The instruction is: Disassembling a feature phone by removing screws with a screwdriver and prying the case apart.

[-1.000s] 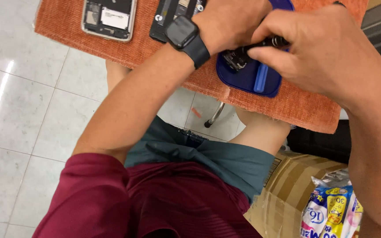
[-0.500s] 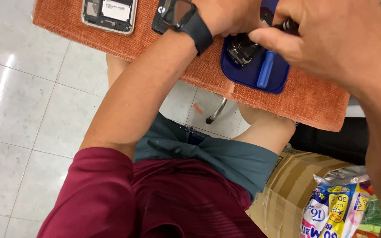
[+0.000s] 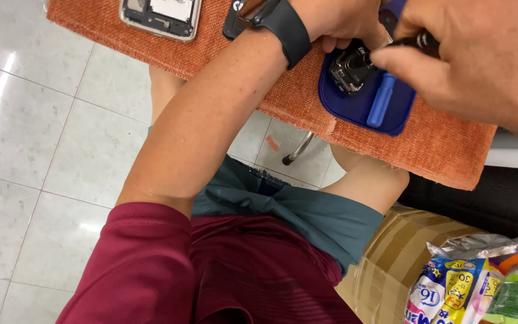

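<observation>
Two hands, left hand (image 3: 346, 21), right hand (image 3: 475, 63), one blue tray (image 3: 355, 111), one opened phone (image 3: 162, 17)

Left hand (image 3: 340, 21) steadying small black part (image 3: 350, 67) on blue tray (image 3: 355, 111), right hand (image 3: 469, 60) gripping dark tool (image 3: 418, 41), orange mat (image 3: 427, 147)

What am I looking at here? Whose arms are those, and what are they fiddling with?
The camera sits on a person's head and looks down, so you see their own arms, red shirt and lap. An orange mat covers the work surface at the top. On it lies a blue tray with a blue stick-shaped tool inside. The left hand, with a black watch on its wrist, steadies a small black part over the tray. The right hand pinches a thin dark tool against that part. An opened phone lies further left on the mat. A cardboard box and colourful packets sit on the floor.
</observation>
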